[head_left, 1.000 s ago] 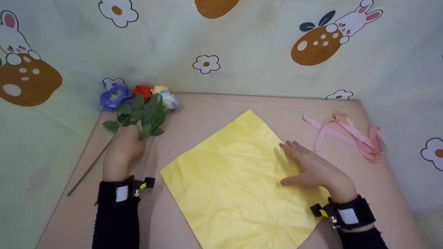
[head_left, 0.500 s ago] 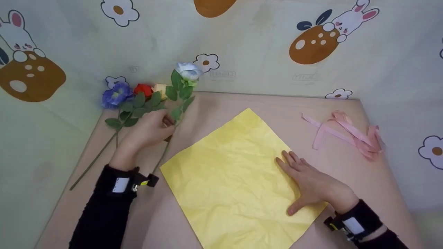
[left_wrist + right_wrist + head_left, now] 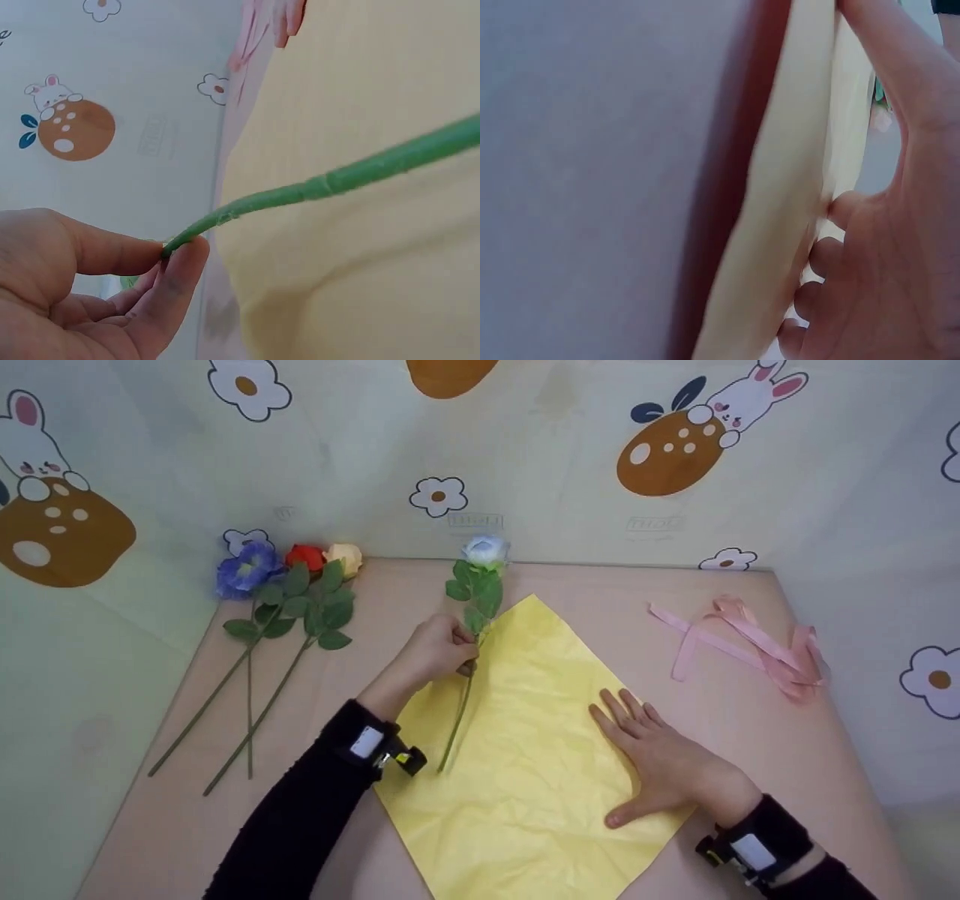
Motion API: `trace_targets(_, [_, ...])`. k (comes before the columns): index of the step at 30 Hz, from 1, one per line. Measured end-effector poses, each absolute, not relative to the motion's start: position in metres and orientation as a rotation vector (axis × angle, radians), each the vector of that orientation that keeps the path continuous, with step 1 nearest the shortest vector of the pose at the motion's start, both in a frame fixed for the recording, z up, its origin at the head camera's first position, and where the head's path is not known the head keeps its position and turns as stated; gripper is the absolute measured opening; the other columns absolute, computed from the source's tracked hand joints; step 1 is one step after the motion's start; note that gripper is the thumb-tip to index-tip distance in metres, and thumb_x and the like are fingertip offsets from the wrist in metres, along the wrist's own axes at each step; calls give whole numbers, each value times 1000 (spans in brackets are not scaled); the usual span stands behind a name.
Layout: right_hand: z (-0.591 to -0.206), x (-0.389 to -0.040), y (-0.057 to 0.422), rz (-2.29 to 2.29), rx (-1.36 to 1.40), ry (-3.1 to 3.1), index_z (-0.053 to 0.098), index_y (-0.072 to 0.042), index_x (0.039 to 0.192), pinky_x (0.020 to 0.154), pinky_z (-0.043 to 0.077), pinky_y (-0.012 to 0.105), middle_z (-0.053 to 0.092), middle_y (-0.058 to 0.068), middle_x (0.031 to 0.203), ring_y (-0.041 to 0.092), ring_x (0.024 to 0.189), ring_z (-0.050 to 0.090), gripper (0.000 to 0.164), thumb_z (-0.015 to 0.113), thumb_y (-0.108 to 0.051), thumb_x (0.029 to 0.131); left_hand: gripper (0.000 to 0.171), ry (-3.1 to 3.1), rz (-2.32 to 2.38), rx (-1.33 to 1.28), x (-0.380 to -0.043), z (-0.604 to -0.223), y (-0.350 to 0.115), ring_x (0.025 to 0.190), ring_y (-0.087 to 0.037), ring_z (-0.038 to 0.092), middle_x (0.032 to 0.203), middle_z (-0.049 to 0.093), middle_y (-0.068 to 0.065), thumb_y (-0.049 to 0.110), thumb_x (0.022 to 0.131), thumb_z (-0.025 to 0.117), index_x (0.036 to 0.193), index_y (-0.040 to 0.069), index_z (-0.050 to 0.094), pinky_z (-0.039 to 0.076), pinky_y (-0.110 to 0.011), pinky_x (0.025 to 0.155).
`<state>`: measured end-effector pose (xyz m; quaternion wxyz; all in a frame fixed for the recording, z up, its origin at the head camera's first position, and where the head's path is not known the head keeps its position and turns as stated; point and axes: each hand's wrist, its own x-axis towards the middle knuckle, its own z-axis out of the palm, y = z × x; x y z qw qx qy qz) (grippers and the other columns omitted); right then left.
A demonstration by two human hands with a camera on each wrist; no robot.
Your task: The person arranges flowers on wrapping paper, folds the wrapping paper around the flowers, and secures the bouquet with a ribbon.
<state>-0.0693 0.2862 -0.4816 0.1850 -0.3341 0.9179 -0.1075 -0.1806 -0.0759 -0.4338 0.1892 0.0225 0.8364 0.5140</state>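
My left hand (image 3: 439, 649) pinches the green stem (image 3: 315, 187) of a pale blue artificial rose (image 3: 485, 553) between thumb and fingertips. The stem slants over the left part of a yellow sheet of wrapping paper (image 3: 525, 757), and the bloom sticks out past the paper's far edge. Whether the stem touches the paper I cannot tell. My right hand (image 3: 660, 757) rests on the paper's right side with its fingers spread and straight; the right wrist view shows its fingertips on the sheet (image 3: 780, 187).
At the left lie a blue-purple flower (image 3: 249, 570), a red rose (image 3: 305, 558) and a cream rose (image 3: 343, 559), their stems crossing. A tangled pink ribbon (image 3: 765, 649) lies at the right. A printed cloth wall (image 3: 555, 465) stands behind the table (image 3: 600, 581).
My left hand has taken the pale blue rose from the other flowers, lifted it and carried it right, over the paper. My right hand has slid slightly nearer on the paper.
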Motion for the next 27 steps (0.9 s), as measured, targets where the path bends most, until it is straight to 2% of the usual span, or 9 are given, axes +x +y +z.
trace_targets(3, [-481,-69,286,-294,-934,2587,6,-9,167,123,13,69,-5,23,173,49,158,-1,146,72,-89,64,11,2318,1484,46,-184,-438,-60,76,-23,75,96,72,-15,6,98,64,103,-4,65,64,-45,79])
trace_targets(4, [-480,-69,286,-298,-939,2589,7,-8,167,122,13,70,-5,23,173,50,158,0,146,72,-89,64,8,2300,1489,40,-185,-440,-55,75,-23,75,91,70,-12,5,98,63,96,-2,64,64,-45,79])
trace_targets(8, [-479,-68,286,-296,-954,2598,7,-7,166,121,15,71,-3,25,172,51,157,1,147,73,-89,63,27,2248,1491,23,-188,-445,-35,69,-20,71,74,54,-4,5,97,60,72,8,49,64,-43,76])
trace_targets(10, [-478,-67,285,-303,-959,2602,8,-6,166,120,16,72,-2,26,172,53,157,2,147,74,-88,63,30,2220,1512,5,-189,-448,-26,67,-20,69,74,50,-3,4,97,60,71,11,45,64,-44,75])
trace_targets(14, [-478,-67,285,-301,-930,2580,6,-7,166,121,13,72,-5,25,172,52,157,-1,148,73,-88,63,30,2188,1534,-11,-192,-453,-9,67,-22,69,75,50,-1,4,96,60,71,12,46,64,-44,75])
trace_targets(20, [-476,-68,284,-310,-900,2547,4,-8,166,122,10,72,-9,24,172,51,157,-4,148,74,-87,63,47,2268,1454,56,-197,-459,9,59,-20,68,56,33,5,3,94,59,56,17,36,64,-39,70])
trace_targets(27, [-472,-71,282,-312,-894,2534,2,-7,166,122,9,71,-11,25,172,51,157,-6,148,75,-86,64,46,2384,1421,74,-207,-465,14,61,-20,70,57,42,3,4,96,59,58,17,36,62,-31,61])
